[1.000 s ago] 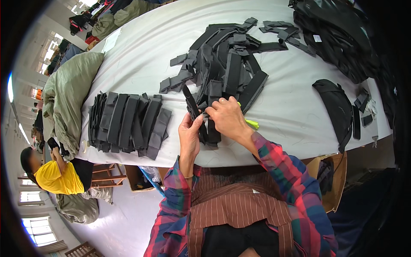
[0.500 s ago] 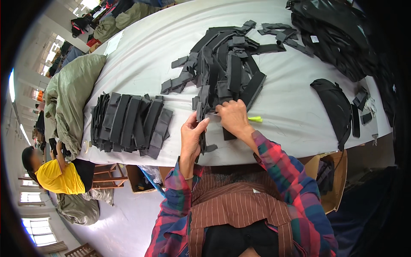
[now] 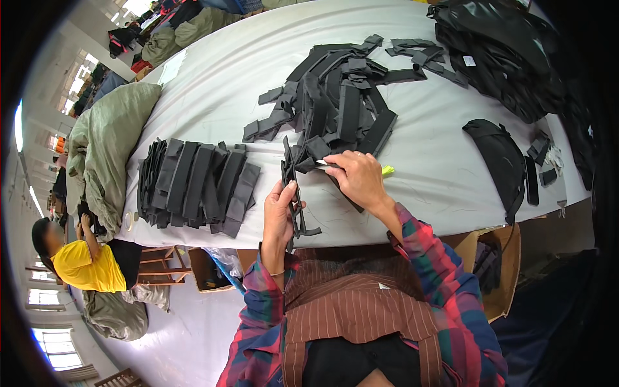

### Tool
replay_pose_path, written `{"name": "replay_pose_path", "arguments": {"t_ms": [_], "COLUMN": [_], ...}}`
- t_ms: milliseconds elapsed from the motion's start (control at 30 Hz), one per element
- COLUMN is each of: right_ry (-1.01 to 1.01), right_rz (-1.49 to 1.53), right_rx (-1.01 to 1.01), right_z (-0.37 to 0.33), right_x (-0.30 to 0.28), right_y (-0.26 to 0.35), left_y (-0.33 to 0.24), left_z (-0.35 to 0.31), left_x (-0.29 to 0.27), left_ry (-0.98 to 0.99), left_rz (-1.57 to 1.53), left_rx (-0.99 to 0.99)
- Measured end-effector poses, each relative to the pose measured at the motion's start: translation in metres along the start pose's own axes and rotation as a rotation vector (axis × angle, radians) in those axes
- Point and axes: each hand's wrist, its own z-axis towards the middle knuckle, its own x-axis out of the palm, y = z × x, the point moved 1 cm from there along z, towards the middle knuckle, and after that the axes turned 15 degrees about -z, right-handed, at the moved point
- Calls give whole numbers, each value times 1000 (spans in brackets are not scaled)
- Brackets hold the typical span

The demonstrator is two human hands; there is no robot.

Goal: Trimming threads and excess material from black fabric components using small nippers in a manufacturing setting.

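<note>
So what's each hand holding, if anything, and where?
Left hand: dark strips, around mid-length. Right hand: a yellow-green thing, one end showing; exact grip hidden.

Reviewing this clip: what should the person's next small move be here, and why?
Probably hold the left hand steady and ease the right hand slightly toward it. The left fingers grip a bunch of dark strips, while the right hand holds a slim tool with a yellow-green end, its pale tip pointing toward dark fabric beside that bunch.
</note>
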Motion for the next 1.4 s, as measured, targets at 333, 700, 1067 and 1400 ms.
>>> {"name": "replay_pose_path", "arguments": {"t_ms": [333, 700, 1067, 1400], "right_ry": [-40, 27, -71, -200], "right_rz": [-2, 432, 98, 120], "right_rx": [-47, 413, 53, 178], "right_z": [11, -25, -48, -50], "right_x": [11, -20, -44, -41], "right_y": [11, -7, 19, 20], "left_y": [0, 20, 37, 35], "left_z": [-4, -29, -37, -48], "left_x": [8, 22, 23, 31], "left_ry": [75, 259, 140, 264], "left_rz": [112, -286, -305, -376], "left_rx": [21, -246, -343, -413]}}
